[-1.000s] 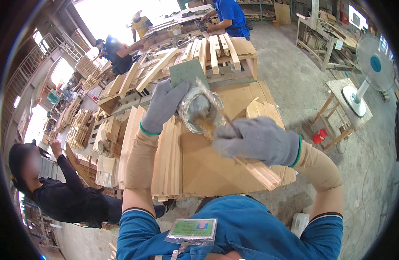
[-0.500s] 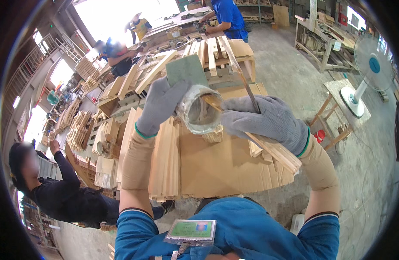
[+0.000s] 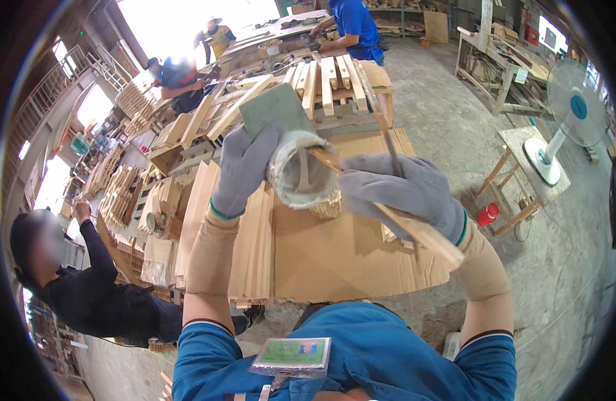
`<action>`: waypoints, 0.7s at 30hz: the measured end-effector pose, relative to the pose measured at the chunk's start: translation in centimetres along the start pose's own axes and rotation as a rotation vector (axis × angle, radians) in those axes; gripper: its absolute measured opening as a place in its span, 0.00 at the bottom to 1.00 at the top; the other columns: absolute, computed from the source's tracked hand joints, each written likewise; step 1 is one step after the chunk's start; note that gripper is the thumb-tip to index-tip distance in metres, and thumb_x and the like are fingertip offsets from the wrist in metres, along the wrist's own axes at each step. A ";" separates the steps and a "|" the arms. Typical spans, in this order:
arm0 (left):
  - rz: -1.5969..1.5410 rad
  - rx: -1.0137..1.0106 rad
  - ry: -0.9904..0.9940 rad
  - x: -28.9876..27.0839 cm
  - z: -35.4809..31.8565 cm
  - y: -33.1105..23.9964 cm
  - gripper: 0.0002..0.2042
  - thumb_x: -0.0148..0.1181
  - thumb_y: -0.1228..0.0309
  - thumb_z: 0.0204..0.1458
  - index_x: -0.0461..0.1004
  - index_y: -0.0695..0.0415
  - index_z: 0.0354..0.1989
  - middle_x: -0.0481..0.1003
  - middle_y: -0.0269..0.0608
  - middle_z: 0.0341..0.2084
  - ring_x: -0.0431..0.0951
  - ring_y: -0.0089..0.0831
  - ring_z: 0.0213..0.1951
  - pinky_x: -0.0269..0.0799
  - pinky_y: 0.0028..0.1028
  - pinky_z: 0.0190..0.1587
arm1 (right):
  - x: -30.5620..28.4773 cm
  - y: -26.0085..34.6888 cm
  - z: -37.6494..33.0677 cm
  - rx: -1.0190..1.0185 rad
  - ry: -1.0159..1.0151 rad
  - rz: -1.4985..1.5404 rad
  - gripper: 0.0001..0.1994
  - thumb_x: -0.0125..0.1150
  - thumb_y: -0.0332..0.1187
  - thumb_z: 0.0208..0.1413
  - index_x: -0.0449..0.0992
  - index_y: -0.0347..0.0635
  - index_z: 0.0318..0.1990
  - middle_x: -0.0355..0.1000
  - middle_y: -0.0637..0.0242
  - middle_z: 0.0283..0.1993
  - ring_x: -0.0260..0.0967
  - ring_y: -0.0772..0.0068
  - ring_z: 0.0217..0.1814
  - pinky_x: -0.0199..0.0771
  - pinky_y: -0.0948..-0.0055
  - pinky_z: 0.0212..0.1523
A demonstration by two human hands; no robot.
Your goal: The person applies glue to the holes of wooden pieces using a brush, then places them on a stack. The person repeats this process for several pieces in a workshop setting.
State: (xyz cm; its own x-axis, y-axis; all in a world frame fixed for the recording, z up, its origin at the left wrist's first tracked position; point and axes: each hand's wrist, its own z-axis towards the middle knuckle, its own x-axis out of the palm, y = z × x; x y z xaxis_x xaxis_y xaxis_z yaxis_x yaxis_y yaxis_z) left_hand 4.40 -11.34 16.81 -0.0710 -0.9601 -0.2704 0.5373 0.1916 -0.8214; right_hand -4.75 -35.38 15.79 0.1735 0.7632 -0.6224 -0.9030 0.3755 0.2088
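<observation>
My left hand (image 3: pixel 244 167), in a grey glove, is closed round a round, open-mouthed pot (image 3: pixel 279 180) crusted with whitish residue. A flat grey-green plate (image 3: pixel 274 110) rises from behind the pot beside my left fingers. My right hand (image 3: pixel 411 190), also gloved, grips a wooden stick (image 3: pixel 425 237) slanting from the pot's mouth down to the right. Also in that hand is a thin dark strip (image 3: pixel 385 130), running nearly upright across the stick. The strip's kind is not clear. Pale residue lines the inside of the pot.
Below my hands lies a cardboard sheet (image 3: pixel 334 260), with long wooden slats (image 3: pixel 252 247) at its left. More wooden pieces (image 3: pixel 328 83) lie on the bench ahead. A person in dark clothes (image 3: pixel 87 294) is at the left; others work farther back. A fan (image 3: pixel 545 160) stands on a small table at the right.
Both hands and the pot have shifted slightly left in the picture. The plate leans a little more to the left, and the thin strip's lower end now shows below my right hand.
</observation>
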 end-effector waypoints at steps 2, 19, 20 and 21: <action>-0.041 -0.004 -0.028 0.0 -0.1 0.0 0.11 0.54 0.69 0.56 0.77 0.67 0.35 0.75 0.31 0.22 0.69 0.14 0.25 0.66 0.19 0.27 | 0.3 0.4 0.3 -0.025 0.105 -0.140 0.15 0.58 0.31 0.49 0.72 0.57 0.46 0.71 0.67 0.42 0.73 0.65 0.35 0.73 0.71 0.28; 0.022 -0.003 0.052 -1.3 1.2 -1.9 0.13 0.54 0.67 0.57 0.76 0.65 0.40 0.76 0.31 0.27 0.71 0.15 0.27 0.68 0.18 0.28 | 0.1 0.0 3.0 -0.198 0.137 -0.401 0.15 0.59 0.31 0.45 0.70 0.54 0.44 0.68 0.70 0.32 0.69 0.73 0.27 0.71 0.77 0.19; -0.015 -0.004 0.033 -1.1 1.2 -1.7 0.13 0.53 0.67 0.57 0.76 0.65 0.40 0.76 0.31 0.27 0.71 0.14 0.27 0.68 0.18 0.28 | -0.1 0.0 3.1 -0.192 0.168 -0.427 0.16 0.59 0.31 0.45 0.71 0.54 0.44 0.69 0.70 0.32 0.70 0.73 0.27 0.71 0.77 0.19; -0.044 0.000 0.010 -1.0 1.3 -1.6 0.13 0.53 0.67 0.57 0.76 0.65 0.40 0.76 0.31 0.26 0.71 0.14 0.27 0.68 0.18 0.27 | 0.1 1.1 3.2 -0.112 0.298 -0.234 0.17 0.59 0.31 0.45 0.70 0.55 0.45 0.69 0.69 0.33 0.70 0.71 0.28 0.72 0.75 0.20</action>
State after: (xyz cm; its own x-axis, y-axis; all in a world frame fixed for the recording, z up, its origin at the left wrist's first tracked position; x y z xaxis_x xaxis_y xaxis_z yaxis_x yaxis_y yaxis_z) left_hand 4.69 -10.95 19.00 -0.1033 -0.9655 -0.2390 0.5334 0.1491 -0.8326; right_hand -4.45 -33.20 18.32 0.2726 0.4716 -0.8386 -0.8930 0.4485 -0.0380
